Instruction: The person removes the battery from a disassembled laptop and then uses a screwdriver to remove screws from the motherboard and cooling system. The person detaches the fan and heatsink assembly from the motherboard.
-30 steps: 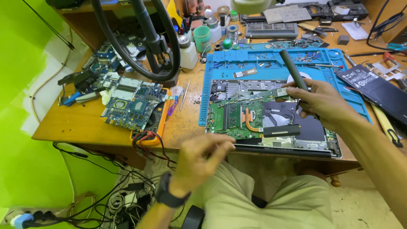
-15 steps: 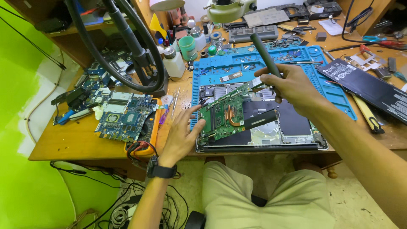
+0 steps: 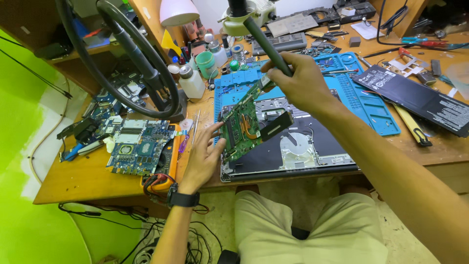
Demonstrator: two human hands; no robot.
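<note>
A green laptop motherboard [image 3: 240,128] with copper heat pipes is tilted up on edge over the open laptop base [image 3: 312,151]. My left hand [image 3: 202,159], with a dark watch on the wrist, grips the board's lower left edge. My right hand [image 3: 298,83] holds a dark screwdriver [image 3: 266,41] and also pinches the board's top corner. The black fan end of the board hangs over the base. A blue work mat [image 3: 361,98] lies under and behind the base.
A second blue-green circuit board [image 3: 139,146] lies on an orange multimeter at the left. A black flat battery [image 3: 415,98] lies at the right. Bottles, a green cup [image 3: 205,61] and tools crowd the back. A thick black hose loop [image 3: 127,58] hangs at upper left.
The motherboard lay flat in the laptop base a second ago; it has since been lifted and tilted upright. My left hand came up from my lap to grip its edge.
</note>
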